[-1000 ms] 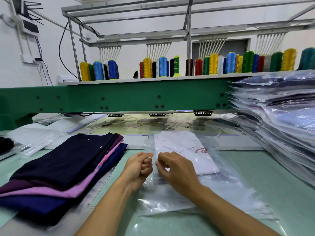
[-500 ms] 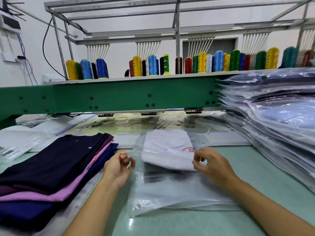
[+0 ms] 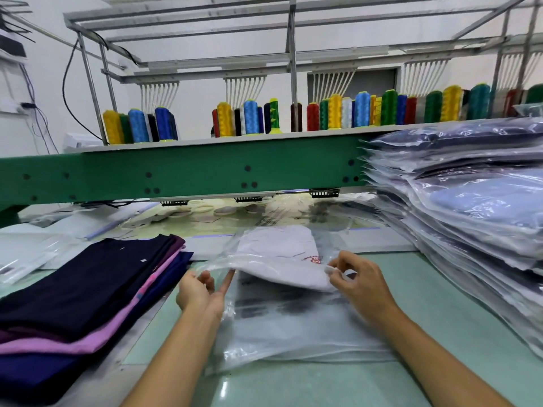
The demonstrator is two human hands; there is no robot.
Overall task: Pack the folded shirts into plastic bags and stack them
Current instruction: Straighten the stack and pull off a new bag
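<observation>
Seen from the head camera, a white folded shirt with a small red emblem [image 3: 282, 257] lies in the middle of the pale green counter [image 3: 446, 333], inside the mouth of a clear plastic bag [image 3: 293, 327] whose loose end spreads flat toward the person. The shirt's near edge is raised off the counter and its far end rests lower. The left hand [image 3: 199, 293] is turned palm-up at the bag's left edge, its fingers [image 3: 227, 282] straight and released, with the upper film draped over their tips. The right hand [image 3: 363, 284] has its fingers [image 3: 338, 270] curled, pinching the bag's film at the shirt's near right corner; whether cloth is caught in the pinch as well cannot be told. To the left, just beside the bag, sits a pile of unbagged folded shirts in dark navy, purple, pink and blue [image 3: 88, 292]. On the right edge of the counter rises a tall stack of shirts already sealed in plastic bags [image 3: 470, 218]. Behind it all runs a green metal machine beam [image 3: 176, 171], and along its top stand upright thread spools in yellow, blue, green and red [image 3: 251, 117].
</observation>
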